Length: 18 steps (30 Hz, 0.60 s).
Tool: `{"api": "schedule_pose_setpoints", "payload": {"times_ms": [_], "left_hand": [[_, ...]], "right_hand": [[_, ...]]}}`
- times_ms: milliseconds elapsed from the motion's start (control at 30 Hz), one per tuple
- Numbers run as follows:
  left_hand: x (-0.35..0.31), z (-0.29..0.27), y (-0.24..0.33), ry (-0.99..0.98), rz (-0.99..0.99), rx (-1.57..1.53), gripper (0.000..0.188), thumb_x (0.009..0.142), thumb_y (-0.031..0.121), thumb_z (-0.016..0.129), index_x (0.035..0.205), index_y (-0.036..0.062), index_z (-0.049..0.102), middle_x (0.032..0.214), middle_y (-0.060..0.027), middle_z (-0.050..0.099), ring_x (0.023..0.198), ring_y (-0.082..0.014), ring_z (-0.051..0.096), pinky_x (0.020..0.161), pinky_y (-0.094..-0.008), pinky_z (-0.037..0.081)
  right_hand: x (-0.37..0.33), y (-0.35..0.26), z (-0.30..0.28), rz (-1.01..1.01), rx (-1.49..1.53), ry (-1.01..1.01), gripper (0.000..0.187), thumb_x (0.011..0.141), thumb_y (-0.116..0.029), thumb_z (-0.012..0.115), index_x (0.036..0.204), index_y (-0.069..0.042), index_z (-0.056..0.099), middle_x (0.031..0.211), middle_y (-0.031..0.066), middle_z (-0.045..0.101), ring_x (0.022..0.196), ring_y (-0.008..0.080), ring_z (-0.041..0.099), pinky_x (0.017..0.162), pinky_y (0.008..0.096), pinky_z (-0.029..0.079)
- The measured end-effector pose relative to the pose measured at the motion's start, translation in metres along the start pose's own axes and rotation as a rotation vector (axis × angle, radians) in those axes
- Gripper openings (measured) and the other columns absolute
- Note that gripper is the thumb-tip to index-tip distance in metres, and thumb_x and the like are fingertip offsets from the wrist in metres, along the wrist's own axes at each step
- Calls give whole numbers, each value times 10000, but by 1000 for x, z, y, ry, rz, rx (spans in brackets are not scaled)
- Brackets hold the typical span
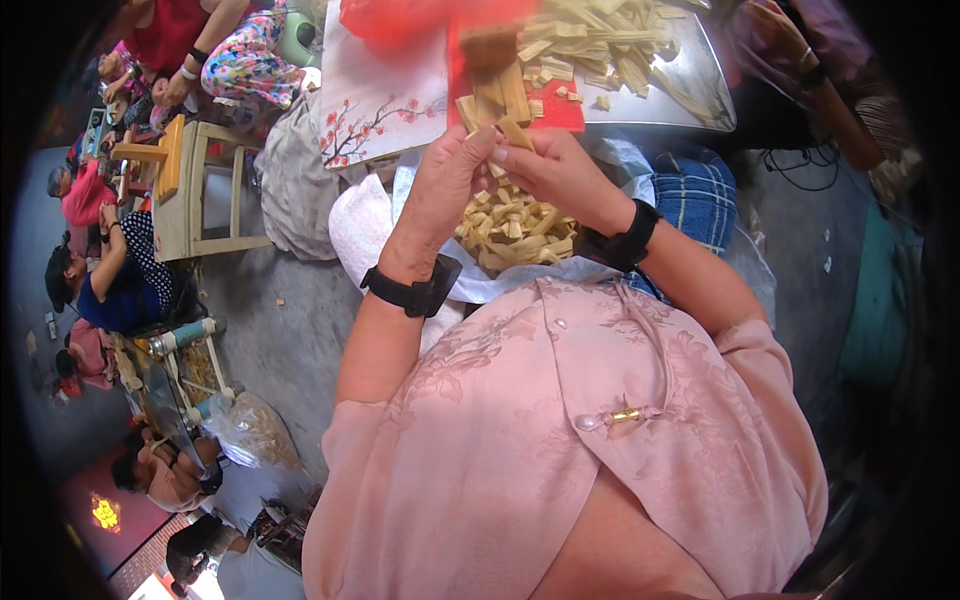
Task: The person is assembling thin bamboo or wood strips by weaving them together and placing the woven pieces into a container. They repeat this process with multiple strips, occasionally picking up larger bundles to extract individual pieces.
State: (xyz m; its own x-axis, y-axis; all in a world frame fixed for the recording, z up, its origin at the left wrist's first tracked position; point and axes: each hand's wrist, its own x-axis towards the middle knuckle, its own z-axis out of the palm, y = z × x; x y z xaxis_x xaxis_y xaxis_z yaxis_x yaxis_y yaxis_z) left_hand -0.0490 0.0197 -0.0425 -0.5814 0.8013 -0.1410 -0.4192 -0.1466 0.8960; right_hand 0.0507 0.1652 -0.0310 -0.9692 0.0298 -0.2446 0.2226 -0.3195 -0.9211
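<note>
Left hand and right hand pinch a pale yellow strip by the near edge of the tabletop; fingers possibly hide a second. Work appears partway: short pieces lie below, longer strips remain toward the right edge.

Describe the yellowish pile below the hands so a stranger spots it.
Find the table at the top, then the left hand and right hand at its near edge. Just below them lies the yellowish pile; unlike the pieces on the table, it sits inside white lining.
</note>
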Motion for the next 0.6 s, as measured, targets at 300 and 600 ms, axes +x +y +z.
{"api": "schedule_pose_setpoints", "payload": {"times_ms": [300, 600], "left_hand": [[-12, -10, -4, 96, -48, 341, 224, 1001, 226, 515, 1035, 17, 586, 800, 19, 575, 701, -65, 541, 627, -228, 443], [-32, -23, -30, -40, 51, 701, 260, 963, 185, 582, 1172, 31, 574, 1044, -73, 617, 896, -173, 607, 785, -299, 487]], "right_hand": [[-13, 14, 9, -409, -677, 141, 217, 991, -239, 515, 945, -36, 577, 796, 180, 611, 759, 374, 614, 662, 399, 472], [-19, -8, 21, -765, -1009, 221, 155, 838, -74, 613, 992, -58, 614, 936, 105, 606, 878, 322, 591, 739, 383, 488]]}}
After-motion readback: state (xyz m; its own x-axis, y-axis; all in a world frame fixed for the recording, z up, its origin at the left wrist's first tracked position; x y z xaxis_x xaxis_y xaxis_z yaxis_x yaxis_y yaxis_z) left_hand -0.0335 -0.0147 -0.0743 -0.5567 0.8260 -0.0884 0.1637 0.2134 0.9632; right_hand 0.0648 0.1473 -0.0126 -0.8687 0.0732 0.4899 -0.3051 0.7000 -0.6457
